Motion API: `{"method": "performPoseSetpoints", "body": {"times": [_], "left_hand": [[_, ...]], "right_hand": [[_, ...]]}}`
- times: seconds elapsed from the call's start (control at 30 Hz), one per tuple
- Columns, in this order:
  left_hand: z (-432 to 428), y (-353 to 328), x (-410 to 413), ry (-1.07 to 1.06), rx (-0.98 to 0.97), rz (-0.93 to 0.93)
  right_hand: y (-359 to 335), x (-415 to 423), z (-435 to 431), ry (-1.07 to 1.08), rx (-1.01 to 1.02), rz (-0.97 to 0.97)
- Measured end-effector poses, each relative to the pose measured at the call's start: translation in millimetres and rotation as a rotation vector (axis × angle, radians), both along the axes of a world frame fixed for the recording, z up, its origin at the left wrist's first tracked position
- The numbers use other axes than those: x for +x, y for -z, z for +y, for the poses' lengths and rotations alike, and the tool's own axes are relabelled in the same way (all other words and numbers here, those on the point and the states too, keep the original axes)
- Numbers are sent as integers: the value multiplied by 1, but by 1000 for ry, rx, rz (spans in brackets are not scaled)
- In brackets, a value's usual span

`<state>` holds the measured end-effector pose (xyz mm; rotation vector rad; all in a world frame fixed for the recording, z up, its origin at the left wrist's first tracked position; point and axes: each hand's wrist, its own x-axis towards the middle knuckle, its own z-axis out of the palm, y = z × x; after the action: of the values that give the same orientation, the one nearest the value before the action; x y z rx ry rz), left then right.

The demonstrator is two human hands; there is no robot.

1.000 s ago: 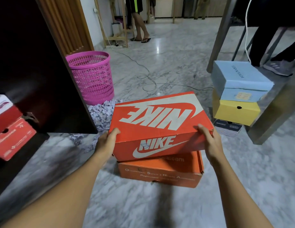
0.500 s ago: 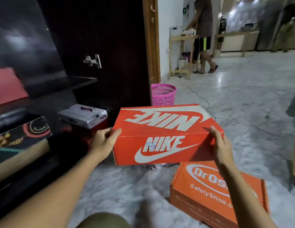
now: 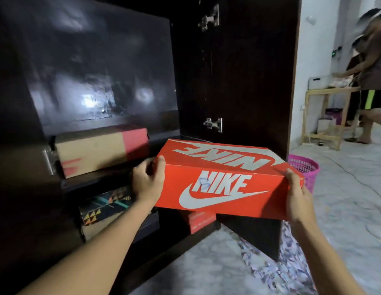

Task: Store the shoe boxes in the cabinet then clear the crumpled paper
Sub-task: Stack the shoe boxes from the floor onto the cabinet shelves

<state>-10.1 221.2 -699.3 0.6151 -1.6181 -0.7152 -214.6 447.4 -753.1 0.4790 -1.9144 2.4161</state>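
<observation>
Your left hand (image 3: pixel 148 184) grips the left end of the box (image 3: pixel 223 184), thumb hooked over the top edge and fingers curled against the end panel. Your right hand (image 3: pixel 297 196) clasps the right end, thumb up on the lid corner; its fingers are hidden behind the box.

Between your hands, the box is held off the floor (image 3: pixel 206 269) and slopes down a little toward your right hand. It is orange-red with the lid shut. White NIKE lettering and a swoosh cover the side facing you, with a small blue pen mark on the N. A larger logo on the lid reads upside down to you.

Beyond your left hand the dark cabinet (image 3: pixel 100 60) stands open, its door (image 3: pixel 238 81) swung out behind the box. A brown box (image 3: pixel 96 150) sits on the shelf just past that hand, and a patterned box (image 3: pixel 104 205) lies below it. Under the held box a red box (image 3: pixel 201 222) shows in the cabinet's bottom. Crumpled paper (image 3: pixel 270 265) litters the floor below your right hand, and a pink basket (image 3: pixel 305 167) stands just beyond it.
</observation>
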Motion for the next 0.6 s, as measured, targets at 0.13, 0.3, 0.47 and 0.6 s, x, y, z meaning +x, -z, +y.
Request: {"method": "performPoseSetpoints", "body": {"times": [0.13,0.3,0.47,0.6], "left_hand": [[-32,-46,20,-131,-16,59],[-83,-103,47,-401,-15,21],[-113,-149,59,-612,62,94],[-137,-160,67,-750,142,193]], "right_hand": [[-42,6,-57,-61,-26,26],[-103,14,-133,-163,-74,87],[-151,21,-208,-307,-115,153],[-169,27,-262,-392,-87,236]]}}
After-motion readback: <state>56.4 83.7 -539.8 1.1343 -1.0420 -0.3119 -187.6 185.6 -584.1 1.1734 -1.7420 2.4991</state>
